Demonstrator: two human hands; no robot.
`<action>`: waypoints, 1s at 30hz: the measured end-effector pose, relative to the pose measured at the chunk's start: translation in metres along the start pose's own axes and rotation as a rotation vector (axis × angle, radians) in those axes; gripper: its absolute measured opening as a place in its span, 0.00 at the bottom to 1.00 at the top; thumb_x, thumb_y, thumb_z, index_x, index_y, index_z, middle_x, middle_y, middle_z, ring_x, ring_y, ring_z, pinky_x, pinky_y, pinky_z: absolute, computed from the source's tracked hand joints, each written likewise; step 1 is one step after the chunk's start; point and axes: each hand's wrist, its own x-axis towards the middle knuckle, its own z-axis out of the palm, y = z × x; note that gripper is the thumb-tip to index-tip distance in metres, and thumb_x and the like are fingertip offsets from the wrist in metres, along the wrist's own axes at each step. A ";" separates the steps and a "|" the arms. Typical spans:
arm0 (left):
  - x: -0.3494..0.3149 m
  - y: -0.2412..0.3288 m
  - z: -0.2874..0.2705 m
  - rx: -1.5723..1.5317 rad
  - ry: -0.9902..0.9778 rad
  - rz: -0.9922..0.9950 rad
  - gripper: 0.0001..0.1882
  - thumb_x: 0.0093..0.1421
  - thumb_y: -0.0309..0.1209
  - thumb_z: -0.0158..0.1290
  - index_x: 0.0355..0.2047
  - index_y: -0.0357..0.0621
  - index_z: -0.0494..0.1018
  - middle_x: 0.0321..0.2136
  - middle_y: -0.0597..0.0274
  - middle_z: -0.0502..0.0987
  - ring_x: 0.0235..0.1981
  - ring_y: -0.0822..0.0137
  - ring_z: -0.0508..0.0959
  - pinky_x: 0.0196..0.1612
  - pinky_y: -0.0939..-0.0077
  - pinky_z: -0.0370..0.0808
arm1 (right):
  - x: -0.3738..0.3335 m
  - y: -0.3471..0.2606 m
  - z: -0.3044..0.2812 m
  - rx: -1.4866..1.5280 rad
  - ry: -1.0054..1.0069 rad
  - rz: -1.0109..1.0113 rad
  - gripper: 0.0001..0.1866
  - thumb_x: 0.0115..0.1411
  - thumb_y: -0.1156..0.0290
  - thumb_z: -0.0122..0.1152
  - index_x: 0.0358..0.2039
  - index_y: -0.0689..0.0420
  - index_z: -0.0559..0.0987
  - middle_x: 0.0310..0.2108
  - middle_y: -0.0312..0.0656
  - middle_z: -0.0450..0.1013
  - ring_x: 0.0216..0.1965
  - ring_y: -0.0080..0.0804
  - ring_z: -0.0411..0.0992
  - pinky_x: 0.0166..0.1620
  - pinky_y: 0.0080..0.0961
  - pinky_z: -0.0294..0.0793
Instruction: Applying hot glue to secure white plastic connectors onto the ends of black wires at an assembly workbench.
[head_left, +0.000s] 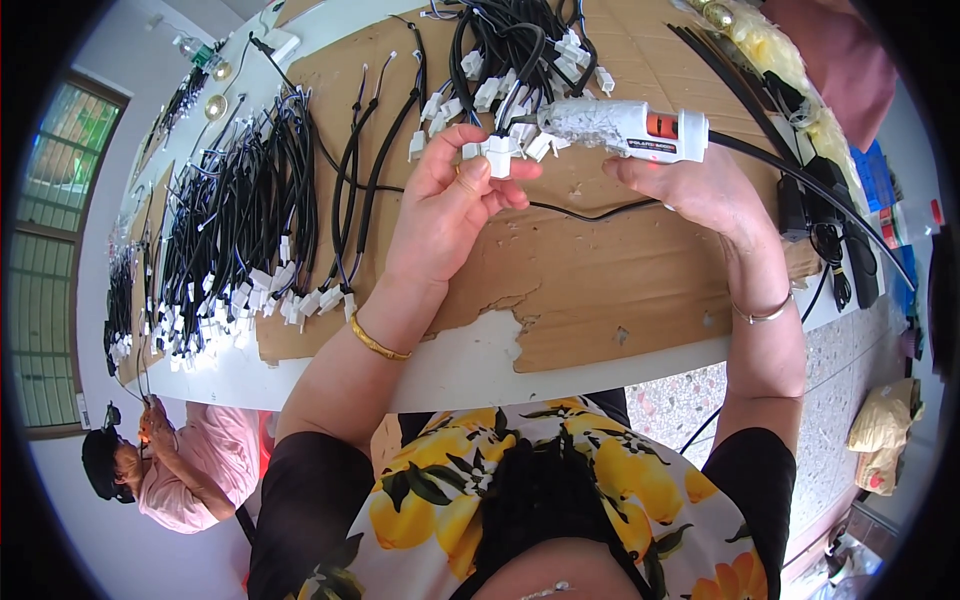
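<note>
Between the thumb and fingers of my left hand (445,205) is a white plastic connector (500,158) with dark wires leaving its far side. My right hand (695,185) is wrapped round a white glue gun (610,128), whose body shows an orange-red patch and a crust of stringy glue toward the front. The gun's nozzle (524,119) points left, right by the wire end of the connector; whether they touch I cannot tell. Just beyond my hands lies a heap of black cable harnesses (515,45) with white connectors.
Flattened cardboard (620,290) covers much of the white table (450,375). Many black harnesses (245,200) lie in rows at the left. The gun's black cord (820,180) runs off right, past black adapters (825,190). Another person (185,465) sits at the lower left.
</note>
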 end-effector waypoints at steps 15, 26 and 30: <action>-0.006 0.000 -0.006 -0.172 -0.006 -0.071 0.22 0.60 0.29 0.39 0.56 0.48 0.53 0.32 0.48 0.72 0.32 0.64 0.72 0.38 0.68 0.69 | 0.004 0.017 -0.019 0.525 -0.100 -0.178 0.10 0.41 0.74 0.62 0.26 0.60 0.73 0.20 0.33 0.68 0.22 0.18 0.64 0.26 0.16 0.63; -0.009 -0.004 0.012 0.063 0.131 -0.026 0.26 0.57 0.24 0.44 0.56 0.45 0.50 0.31 0.51 0.73 0.31 0.64 0.73 0.35 0.69 0.71 | 0.005 0.015 -0.018 0.525 -0.143 -0.242 0.07 0.41 0.74 0.58 0.24 0.60 0.72 0.19 0.33 0.68 0.21 0.17 0.62 0.24 0.16 0.62; -0.008 -0.002 0.017 0.226 0.221 0.015 0.29 0.54 0.21 0.48 0.54 0.40 0.51 0.29 0.55 0.73 0.29 0.69 0.73 0.32 0.76 0.72 | 0.002 0.011 -0.019 0.495 -0.133 -0.209 0.08 0.40 0.74 0.58 0.24 0.60 0.72 0.20 0.34 0.69 0.21 0.18 0.62 0.25 0.16 0.63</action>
